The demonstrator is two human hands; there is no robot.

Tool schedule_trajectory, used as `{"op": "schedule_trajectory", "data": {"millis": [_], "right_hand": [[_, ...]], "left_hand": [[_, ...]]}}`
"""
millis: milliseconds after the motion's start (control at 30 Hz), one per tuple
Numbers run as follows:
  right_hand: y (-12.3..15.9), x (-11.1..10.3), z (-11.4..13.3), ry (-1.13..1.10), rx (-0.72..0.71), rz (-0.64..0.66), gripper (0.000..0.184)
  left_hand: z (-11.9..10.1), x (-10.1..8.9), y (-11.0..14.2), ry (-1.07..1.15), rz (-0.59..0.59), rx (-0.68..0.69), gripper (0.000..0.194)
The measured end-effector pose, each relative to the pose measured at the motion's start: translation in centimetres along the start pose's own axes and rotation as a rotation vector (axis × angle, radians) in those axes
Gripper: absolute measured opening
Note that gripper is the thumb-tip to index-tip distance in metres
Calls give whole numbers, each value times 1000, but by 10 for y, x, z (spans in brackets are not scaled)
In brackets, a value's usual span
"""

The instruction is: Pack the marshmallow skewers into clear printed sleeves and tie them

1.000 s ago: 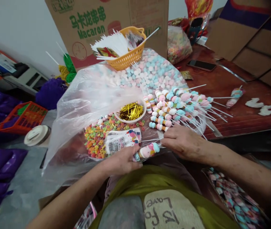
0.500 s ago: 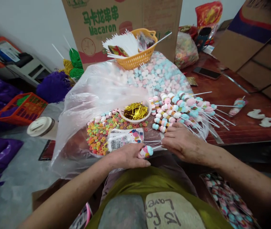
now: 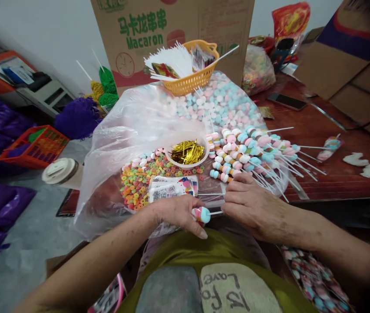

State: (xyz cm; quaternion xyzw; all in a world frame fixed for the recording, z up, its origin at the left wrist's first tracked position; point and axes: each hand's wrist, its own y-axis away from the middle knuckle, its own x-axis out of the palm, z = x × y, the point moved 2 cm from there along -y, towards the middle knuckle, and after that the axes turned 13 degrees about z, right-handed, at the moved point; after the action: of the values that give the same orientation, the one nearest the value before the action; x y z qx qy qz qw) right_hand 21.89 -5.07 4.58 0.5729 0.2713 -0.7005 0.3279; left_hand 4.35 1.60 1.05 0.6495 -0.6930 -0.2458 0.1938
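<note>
A marshmallow skewer (image 3: 205, 214) lies level between my hands, a blue marshmallow at the end by its white stick and a printed wrapper around the rest. My left hand (image 3: 180, 213) is closed around the wrapped part, its thumb out in front. My right hand (image 3: 248, 202) pinches the stick, its fingertips hiding the far end. Just beyond my left hand is a stack of printed clear bags (image 3: 172, 187). Beyond my right hand, several marshmallow skewers (image 3: 253, 150) are piled with sticks pointing right; its fingers are close to the nearest ones.
A bowl of gold twist ties (image 3: 187, 153) stands beside ring gummies (image 3: 136, 182) on clear plastic (image 3: 107, 152). Behind are loose marshmallows (image 3: 220, 102) and a yellow basket of sticks (image 3: 189, 82). A phone (image 3: 287, 101) and one wrapped skewer (image 3: 330, 148) lie right; a lidded cup (image 3: 61, 171) is left.
My left thumb has dropped lower, away from the skewer. The skewer's blue end now points straighter right, towards my right hand. The whole view has shifted slightly.
</note>
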Motion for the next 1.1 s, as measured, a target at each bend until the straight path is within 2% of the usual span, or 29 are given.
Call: {"op": "schedule_trajectory", "data": {"millis": [100, 167, 233, 333, 400, 433, 500, 533, 600, 667, 733, 967, 1033, 1100], "right_hand": [[-8, 11, 4, -1, -4, 15, 15], [-12, 17, 3, -12, 9, 15, 12], [-14, 21, -3, -32, 49, 30, 12], [-8, 21, -18, -116, 161, 65, 22], [-2, 19, -26, -226, 199, 65, 27], [1, 18, -29, -271, 197, 56, 28], [6, 15, -31, -293, 167, 33, 28], [8, 13, -31, -275, 144, 23, 27], [11, 10, -30, -216, 102, -2, 24], [13, 5, -29, -166, 67, -18, 21], [14, 1, -27, -126, 49, -39, 19], [8, -5, -15, -13, 19, -105, 20], [9, -4, -13, -1, 17, -89, 21], [10, -2, -12, -3, 22, -58, 21]], "left_hand": [[-3, 3, -11, -43, 56, 31, 28], [-6, 3, -16, -107, 40, 59, 26], [-9, 3, -17, -256, -101, 43, 35], [-6, 5, -9, -647, -467, -102, 59], [0, 9, -2, -850, -606, -171, 48], [3, 11, 2, -879, -624, -172, 40], [11, 10, 8, -776, -562, -112, 33], [14, 8, 11, -667, -487, -63, 30], [19, 1, 16, -384, -254, 32, 23], [20, -5, 21, -101, -8, 56, 24], [20, -8, 23, 94, 123, 31, 29], [13, -6, 13, 280, 145, 50, 41], [13, -6, 14, 254, 138, 54, 39], [14, -7, 16, 147, 69, 72, 35]]}}
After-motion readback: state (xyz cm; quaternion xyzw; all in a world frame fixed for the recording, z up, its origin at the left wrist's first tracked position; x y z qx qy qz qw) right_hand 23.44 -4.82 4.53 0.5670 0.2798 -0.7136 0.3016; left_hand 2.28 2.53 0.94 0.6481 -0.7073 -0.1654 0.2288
